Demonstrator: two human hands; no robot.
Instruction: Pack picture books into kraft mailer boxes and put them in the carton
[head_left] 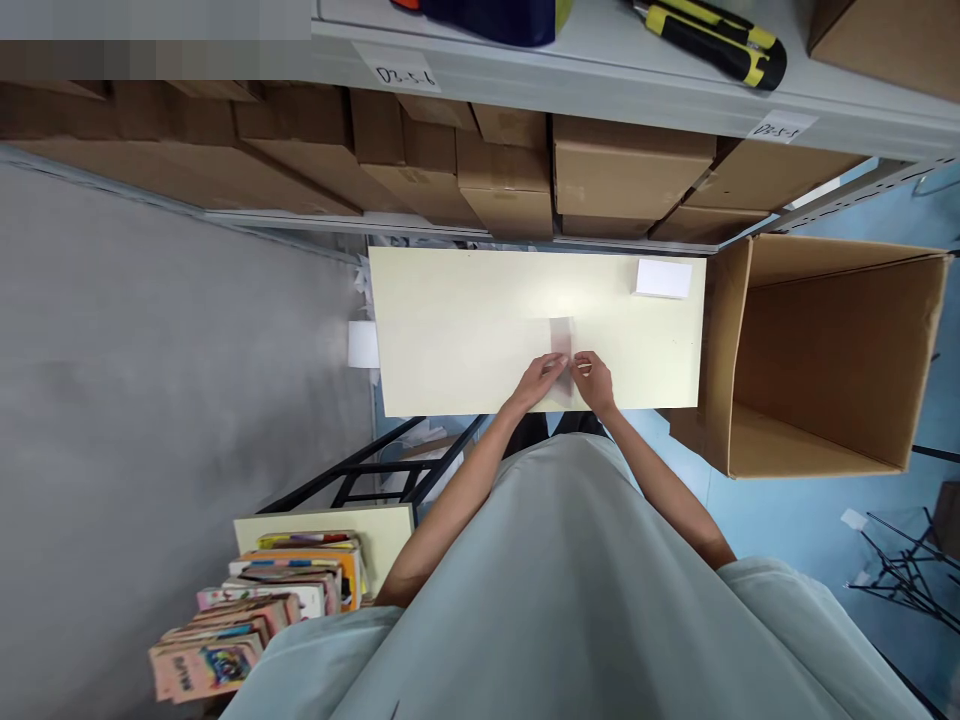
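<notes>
Bench [465, 330] in a storage area; translucent sheet [561, 333] near the near edge

Setting: long cream top, directly in front of a grey shelf [585, 100] with handwritten labels [405, 75]. Brown cartons [634, 170] packed beneath that shelf; yellow-and-black utility knife [712, 45] lying on it.

Sheet: thin, narrow, lying slightly right of bench centre, lengthwise from about mid-depth down toward the near edge.

Left hand [538, 378]: over the near part of the sheet, from its left side. Fingers bent and close together, tips at the sheet; clamped on it or only resting, cannot tell.

Right hand [595, 383]: at the sheet's right margin, near edge of bench. Fingers curled, thumb and forefinger tips near one another; pinch on the sheet too small to confirm. Both sets of tips close, facing each other.

Surroundings: small white box [663, 279] by the far right corner of the bench. Large open cardboard box [832, 370] just beyond the right edge. White object [363, 344] just beside the left edge. Stacked books [300, 580] off the bench, beyond the near left corner.
</notes>
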